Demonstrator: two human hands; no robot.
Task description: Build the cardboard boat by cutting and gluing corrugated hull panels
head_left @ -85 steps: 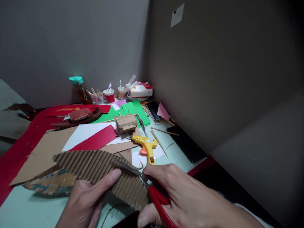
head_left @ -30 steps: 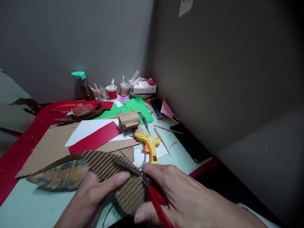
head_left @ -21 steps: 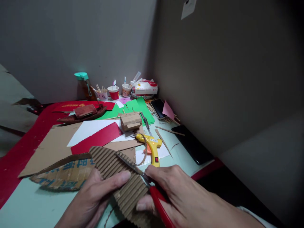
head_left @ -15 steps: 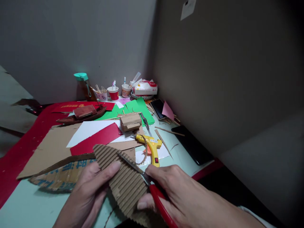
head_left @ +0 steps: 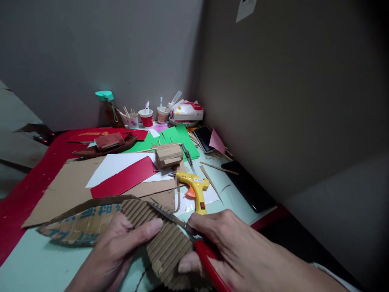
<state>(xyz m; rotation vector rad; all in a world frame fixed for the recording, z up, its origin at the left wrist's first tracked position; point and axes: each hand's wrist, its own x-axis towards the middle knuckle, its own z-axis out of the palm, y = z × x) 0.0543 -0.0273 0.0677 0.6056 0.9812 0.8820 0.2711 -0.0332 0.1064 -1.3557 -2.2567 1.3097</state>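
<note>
A piece of corrugated cardboard [head_left: 168, 247], ridged side up, is pinched in my left hand [head_left: 124, 243] with the thumb on top. My right hand [head_left: 225, 247] grips red-handled scissors [head_left: 208, 263], whose blades lie along the cardboard's upper right edge. A thin cut strip [head_left: 178, 194] curls up beyond the blades. Just past my left hand lies a boat-shaped cardboard hull [head_left: 82, 223] with blue printed characters. The yellow glue gun [head_left: 199, 188] rests beyond my right hand.
Behind are a small cardboard cabin [head_left: 168, 155], a brown model boat [head_left: 106, 145], red card [head_left: 124, 177] and green paper [head_left: 182, 136]. A utility knife [head_left: 188, 156] and black phone [head_left: 249, 186] lie right. Cups [head_left: 146, 118] and a bottle [head_left: 106, 107] stand by the wall.
The cardboard has tilted and sunk slightly in my left hand, and its tip is lower. The scissors have shifted a little, and the cut strip hangs in a different curve.
</note>
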